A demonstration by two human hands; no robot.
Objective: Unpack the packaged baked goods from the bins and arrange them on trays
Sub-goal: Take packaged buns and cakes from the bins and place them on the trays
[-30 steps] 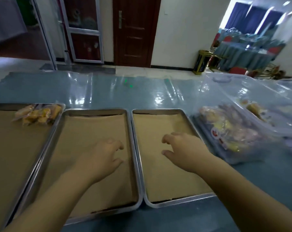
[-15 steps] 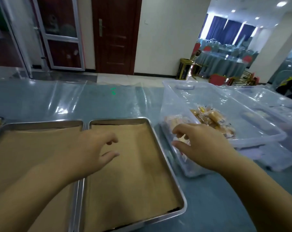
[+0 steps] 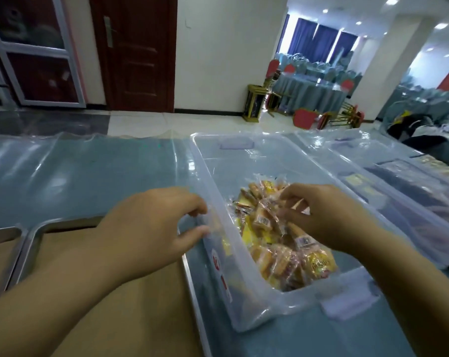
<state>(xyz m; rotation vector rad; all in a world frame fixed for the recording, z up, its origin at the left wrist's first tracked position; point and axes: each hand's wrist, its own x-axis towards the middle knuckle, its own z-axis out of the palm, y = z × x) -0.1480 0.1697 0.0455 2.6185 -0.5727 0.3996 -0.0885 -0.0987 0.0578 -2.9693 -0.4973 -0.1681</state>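
A clear plastic bin (image 3: pixel 251 166) stands on the blue table, its near half heaped with wrapped baked goods (image 3: pixel 275 256) in clear and yellow packets. My right hand (image 3: pixel 329 217) is inside the bin, fingers curled down onto the top packets; whether it grips one I cannot tell. My left hand (image 3: pixel 154 225) hovers at the bin's left wall, fingers apart, holding nothing. A metal tray (image 3: pixel 192 287) lined with brown paper lies under my left arm, beside the bin.
A second lined tray (image 3: pixel 4 240) shows at the left edge. More clear bins (image 3: pixel 388 181) stand to the right. A plastic sheet covers the table (image 3: pixel 76 181). Beyond are a brown door, chairs and covered tables.
The view swung right, from the trays to the bin. My right hand moved from over the tray into the bin onto the packets. My left hand followed to the bin's left wall.
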